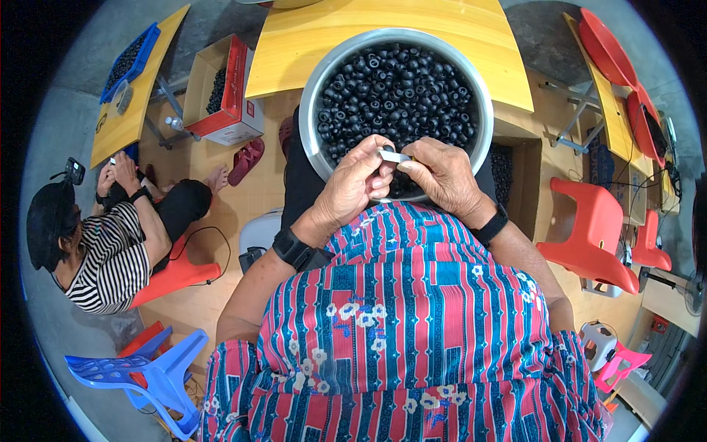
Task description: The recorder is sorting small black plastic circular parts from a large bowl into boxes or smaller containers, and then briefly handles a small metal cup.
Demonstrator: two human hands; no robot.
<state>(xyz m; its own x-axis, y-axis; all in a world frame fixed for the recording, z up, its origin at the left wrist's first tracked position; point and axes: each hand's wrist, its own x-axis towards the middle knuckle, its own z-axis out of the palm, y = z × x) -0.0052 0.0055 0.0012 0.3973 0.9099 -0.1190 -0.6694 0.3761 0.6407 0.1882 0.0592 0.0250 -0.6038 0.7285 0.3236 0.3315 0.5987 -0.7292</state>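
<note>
A large metal basin (308, 110) rests at my lap, filled with many small black ring-shaped parts (398, 92). Over its near rim my two hands meet. My left hand (350, 180) is closed in a pinch on one small black part (387, 148), mostly hidden by the fingers. My right hand (445, 177) grips a short, flat, pale blade (395, 156), whose end lies against the black part at my left fingertips. The blade's handle is hidden inside the right fingers.
A yellow table (449, 29) stands just beyond the basin. Cardboard boxes flank it: a red-and-white one (239, 110) at left, a brown one (524, 177) at right. A person (110, 250) in a striped shirt sits at left. Red stools (589, 228) stand at right.
</note>
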